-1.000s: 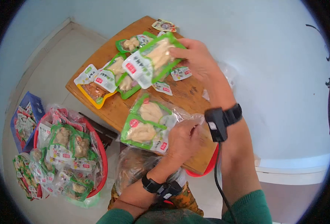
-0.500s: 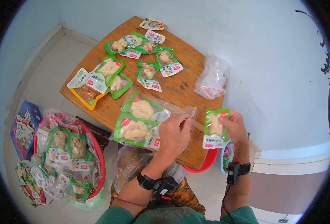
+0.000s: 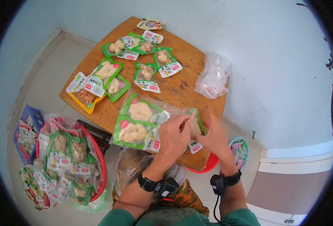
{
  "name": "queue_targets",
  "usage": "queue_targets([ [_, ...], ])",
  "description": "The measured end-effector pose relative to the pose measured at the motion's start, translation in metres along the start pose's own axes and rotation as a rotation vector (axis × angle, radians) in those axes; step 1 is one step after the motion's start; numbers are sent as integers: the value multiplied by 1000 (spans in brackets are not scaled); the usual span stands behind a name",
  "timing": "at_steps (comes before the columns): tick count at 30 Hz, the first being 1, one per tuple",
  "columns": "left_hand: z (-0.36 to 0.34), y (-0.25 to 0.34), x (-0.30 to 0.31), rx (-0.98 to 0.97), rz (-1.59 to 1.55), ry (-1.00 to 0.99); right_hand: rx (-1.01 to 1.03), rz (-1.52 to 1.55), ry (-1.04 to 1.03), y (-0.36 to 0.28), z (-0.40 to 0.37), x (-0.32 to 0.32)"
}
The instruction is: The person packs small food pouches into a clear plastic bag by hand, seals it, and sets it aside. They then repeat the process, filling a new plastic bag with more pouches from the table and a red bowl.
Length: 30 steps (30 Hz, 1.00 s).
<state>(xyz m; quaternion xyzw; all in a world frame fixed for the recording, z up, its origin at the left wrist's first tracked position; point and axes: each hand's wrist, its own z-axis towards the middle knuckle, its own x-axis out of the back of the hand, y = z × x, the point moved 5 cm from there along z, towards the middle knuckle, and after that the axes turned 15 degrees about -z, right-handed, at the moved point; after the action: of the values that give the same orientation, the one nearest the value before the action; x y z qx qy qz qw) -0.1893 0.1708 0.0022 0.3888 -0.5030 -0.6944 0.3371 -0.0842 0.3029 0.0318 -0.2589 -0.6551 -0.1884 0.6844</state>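
My left hand (image 3: 173,136) is closed on the edge of a clear plastic bag (image 3: 173,108) near the table's front. Inside the bag lie two green-edged food pouches (image 3: 133,132) with pale contents, one above the other. At the bag's right end, my right hand (image 3: 214,138) grips a smaller green-and-white food pouch (image 3: 195,147). This pouch overlaps the bag's mouth, close beside my left fingers. My right hand is slightly blurred, and its fingers partly cover the pouch.
More pouches (image 3: 147,71) are spread over the wooden table (image 3: 185,90). A bundle of clear bags (image 3: 213,77) sits at its right edge. To the left, a red basket (image 3: 103,165) holds bagged pouches, near a blue crate (image 3: 34,113). A small basin (image 3: 240,150) stands right.
My right hand has moved left with the small pouch, from beside the table to the bag's mouth. My left hand keeps its hold on the bag.
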Motion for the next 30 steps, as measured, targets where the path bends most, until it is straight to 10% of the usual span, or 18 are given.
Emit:
queue_targets([
  [21, 3, 16, 8, -169, 72, 26, -472, 844, 67, 65, -49, 10],
  [30, 1, 32, 7, -236, 125, -5, -284, 1000, -64, 63, -64, 19],
])
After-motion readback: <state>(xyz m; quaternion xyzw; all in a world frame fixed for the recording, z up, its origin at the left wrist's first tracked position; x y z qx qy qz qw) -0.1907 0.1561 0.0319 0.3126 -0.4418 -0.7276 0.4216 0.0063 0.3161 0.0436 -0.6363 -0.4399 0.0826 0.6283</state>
